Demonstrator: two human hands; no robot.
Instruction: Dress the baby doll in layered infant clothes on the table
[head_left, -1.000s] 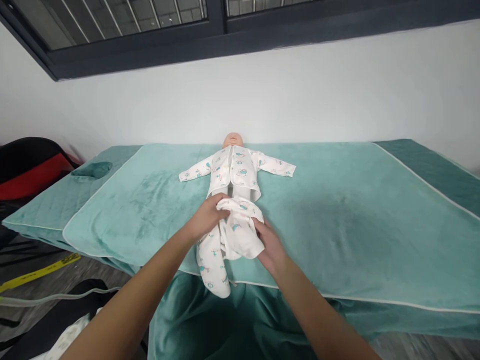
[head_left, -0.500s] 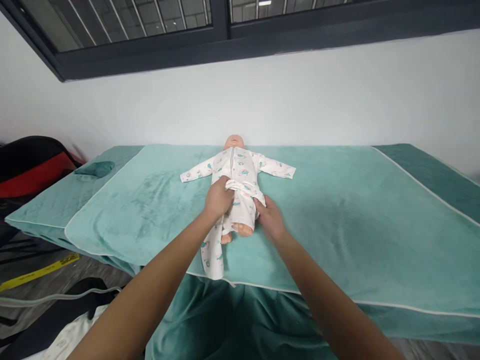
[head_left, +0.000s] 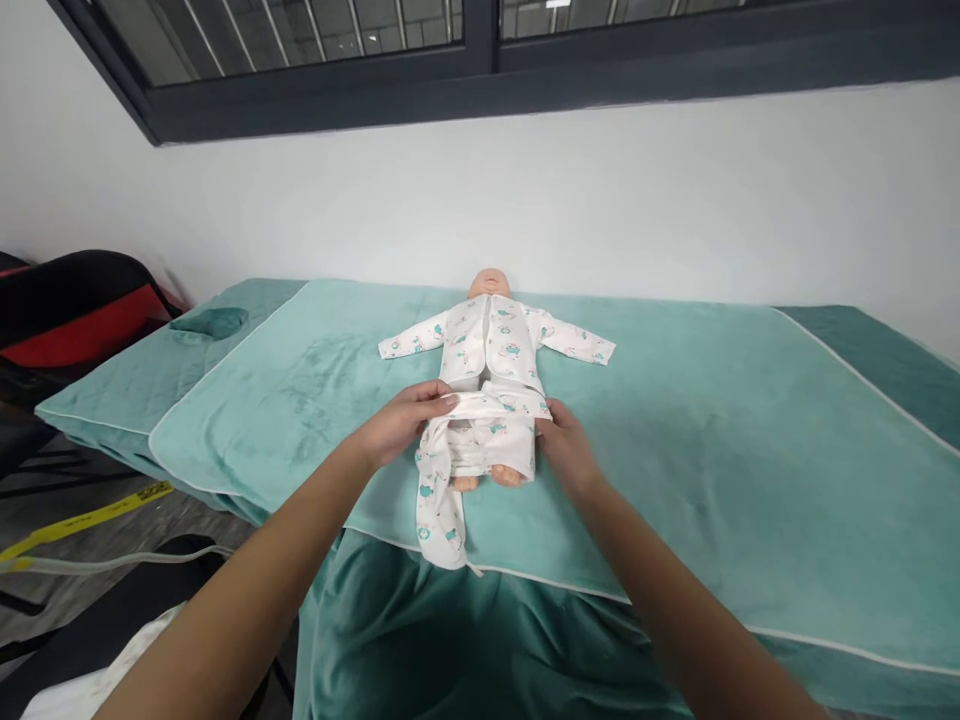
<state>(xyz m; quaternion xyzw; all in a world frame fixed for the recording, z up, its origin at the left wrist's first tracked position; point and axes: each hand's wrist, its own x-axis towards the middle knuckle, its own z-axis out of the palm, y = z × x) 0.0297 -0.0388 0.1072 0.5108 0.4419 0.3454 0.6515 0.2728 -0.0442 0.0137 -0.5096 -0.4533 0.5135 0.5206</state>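
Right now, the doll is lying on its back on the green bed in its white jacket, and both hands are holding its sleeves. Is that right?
Not quite: the hands aren't holding sleeves. The head view shows the left hand and right hand holding the patterned trousers. The doll is indeed on its back on the green bed in its white jacket.

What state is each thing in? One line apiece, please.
Doll: lying face up, feet bare
Top: worn, parted at the lower front
Trousers: partly on, one leg lying flat
Left hand: gripping the waistband
Right hand: gripping the waistband's other end
Green cover: spread out
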